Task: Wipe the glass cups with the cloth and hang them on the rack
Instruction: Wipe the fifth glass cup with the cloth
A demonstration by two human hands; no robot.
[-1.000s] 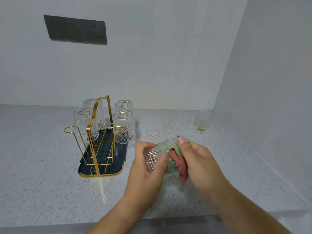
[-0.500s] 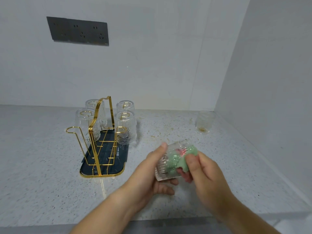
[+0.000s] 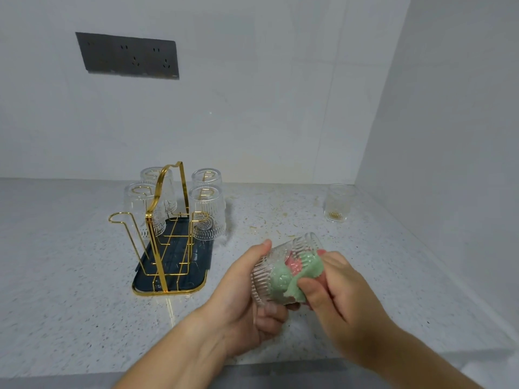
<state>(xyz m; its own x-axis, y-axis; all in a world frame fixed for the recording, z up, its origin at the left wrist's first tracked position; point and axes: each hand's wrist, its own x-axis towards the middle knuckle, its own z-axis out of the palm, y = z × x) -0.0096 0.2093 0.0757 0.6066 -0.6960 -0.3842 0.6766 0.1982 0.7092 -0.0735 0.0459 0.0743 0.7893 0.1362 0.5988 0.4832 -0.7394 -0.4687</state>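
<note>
My left hand (image 3: 238,299) grips a ribbed glass cup (image 3: 266,273) held on its side above the counter's front part. A green and pink cloth (image 3: 297,269) is stuffed into the cup's mouth, and my right hand (image 3: 334,301) pinches it there. To the left stands a gold wire rack (image 3: 165,220) on a dark tray (image 3: 196,276), with several glass cups (image 3: 207,214) hanging upside down on its far pegs. Its two near pegs are bare. Another glass cup (image 3: 337,203) stands upright at the back right by the wall.
The speckled white counter (image 3: 70,276) ends in a front edge just below my wrists. White tiled walls close the back and the right side. A dark socket panel (image 3: 127,56) is on the back wall.
The cup has turned in my left hand, its mouth now facing right and up. My right hand has shifted around the rim with the cloth pushed inside.
</note>
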